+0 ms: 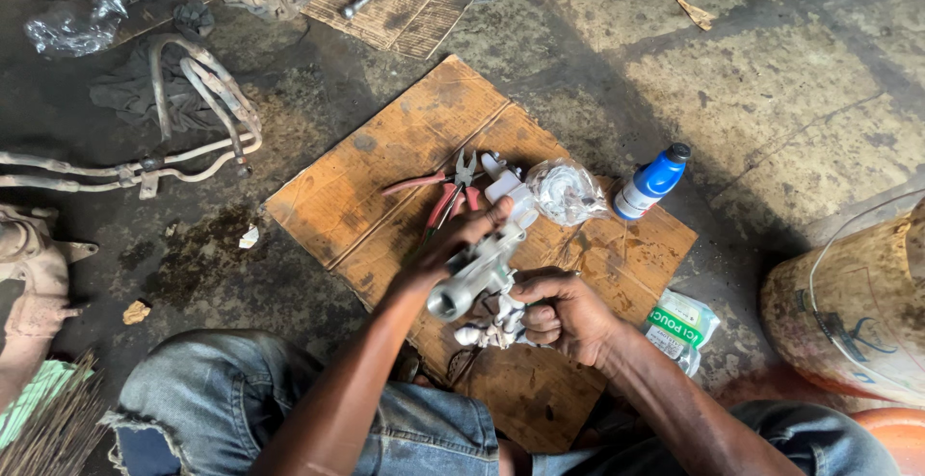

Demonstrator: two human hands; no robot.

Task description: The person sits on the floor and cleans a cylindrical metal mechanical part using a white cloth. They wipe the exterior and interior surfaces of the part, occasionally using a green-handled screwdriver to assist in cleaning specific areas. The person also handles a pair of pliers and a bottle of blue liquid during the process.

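Low in the centre of the frame, both hands are on a grey cast-metal part point(479, 272) with a round tubular end. The left hand point(453, 245) has its grip wrapped over the top of the casting, fingers closed on it. The right hand point(568, 314) is closed too, its grip pinching the lower end, where small pale fittings point(493, 327) hang just beneath.

All of it is held above a stained cardboard sheet point(405, 163) laid on the concrete floor point(771, 100). Red-handled pliers point(443, 195) lie just beyond the left hand's fingers, a crumpled clear plastic bag point(567, 190) sits beside them, and a blue bottle with a black cap point(652, 181) stands at the sheet's right edge.

Risk here, to my eye: the casting looks greasy, so it could twist out of the grip and drop onto the pliers. Those small fittings could shake loose and roll off the cardboard into the grime. A swinging right elbow could tip the bottle, which stands close to that arm.
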